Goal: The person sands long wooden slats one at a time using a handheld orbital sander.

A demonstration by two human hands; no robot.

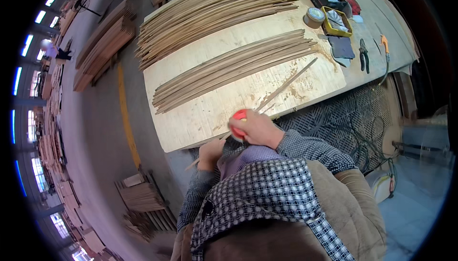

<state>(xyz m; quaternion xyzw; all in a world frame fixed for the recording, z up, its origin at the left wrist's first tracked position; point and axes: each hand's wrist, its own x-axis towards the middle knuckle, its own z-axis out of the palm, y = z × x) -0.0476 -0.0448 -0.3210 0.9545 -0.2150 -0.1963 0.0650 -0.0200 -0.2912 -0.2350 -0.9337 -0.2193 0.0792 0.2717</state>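
A long thin wooden strip [291, 81] slants across the near side of a pale plywood board [229, 99]. My left hand [211, 152] grips its near end, just off the board's front edge, and a short end of the strip sticks out behind the hand. My right hand [263, 129] holds a red round hand tool [238, 124] over the strip. The tool's exact kind is unclear, and its underside is hidden. Close to my right hand lies a small wood sliver [269, 108]. Beyond it, a bundle of similar strips [229, 71] rests on the board.
A larger stack of strips [218, 17] lies at the back. At right are a lidded tub [314, 17], a yellow tray [338, 33], dark abrasive sheets [341, 48], pliers [364, 56] and an orange air blow gun [385, 44]. Hoses [357, 135] trail over the floor mat.
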